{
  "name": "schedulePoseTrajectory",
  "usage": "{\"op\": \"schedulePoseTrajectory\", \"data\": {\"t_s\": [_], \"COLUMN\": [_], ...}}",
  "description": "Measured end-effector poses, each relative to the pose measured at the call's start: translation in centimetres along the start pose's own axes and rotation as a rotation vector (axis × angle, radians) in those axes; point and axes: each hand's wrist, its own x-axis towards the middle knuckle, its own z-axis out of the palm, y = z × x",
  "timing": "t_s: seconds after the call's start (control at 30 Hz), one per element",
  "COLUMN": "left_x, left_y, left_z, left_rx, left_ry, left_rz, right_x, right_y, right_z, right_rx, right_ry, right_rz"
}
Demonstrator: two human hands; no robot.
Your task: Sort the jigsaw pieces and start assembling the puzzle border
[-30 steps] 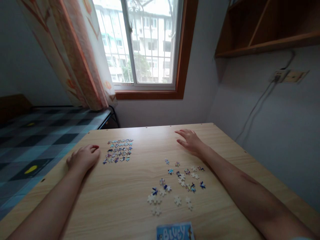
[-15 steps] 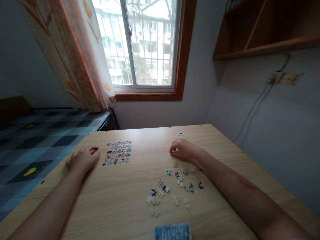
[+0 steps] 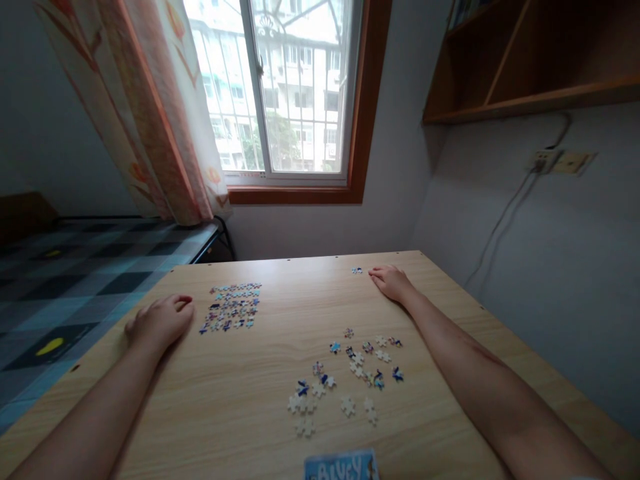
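Head view: at far left, a bed (image 3: 100,267) was covered in checked fabric, with a thin, flower-printed curtain (image 3: 165,120) hung beside it. The left hand (image 3: 160,321) was rested on the counter (image 3: 200,407), its grip half open and loosely curled, no piece seen in it. Just right of it, rows of puzzle pieces (image 3: 233,307) were laid flat, printed faces up, knobbed edges close together. Farther right and nearer the wearer, loose pieces (image 3: 349,405) were scattered, some pale and blank, others printed; a few were overlapped. Below them, a blue box (image 3: 345,465) with light lettering was cut off by the frame. Pieces were judged light, thin and stiff, probably card; best taken by opposite edges, as knobs could be bent. Near the far edge, a small group of pieces (image 3: 357,271) was placed flat; whether interlocked could not be told. Just right of it, the right hand (image 3: 393,283) was held low, its fingers bunched; whether anything was held in its grip could not be told. Wood grain was shown by the counter's smooth top.
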Motion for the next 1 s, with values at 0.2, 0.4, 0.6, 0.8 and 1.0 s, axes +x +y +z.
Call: {"op": "schedulePoseTrajectory", "data": {"t_s": [0.2,0.4,0.6,0.8,1.0], "left_x": [-0.6,-0.8,-0.9,-1.1,-0.9], "left_y": [1.0,1.1,1.0,1.3,1.2], "left_z": [-0.9,-1.1,-1.0,-1.2,-1.0], "left_rx": [0.063,0.047,0.044,0.063,0.065], "left_ry": [-0.033,-0.025,-0.017,-0.033,-0.042], "left_rz": [-0.071,-0.066,-0.074,-0.085,-0.070], "right_x": [0.5,0.6,0.7,0.6,0.6], "right_y": [0.1,0.5,0.5,0.1,-0.2], "right_z": [0.9,1.2,1.6,1.5,1.3], "right_rx": [0.060,0.026,-0.012,-0.025,-0.041], "right_ry": [0.036,-0.004,-0.026,-0.080,-0.147], "right_rz": [-0.002,0.004,0.003,0.019,0.021]}}
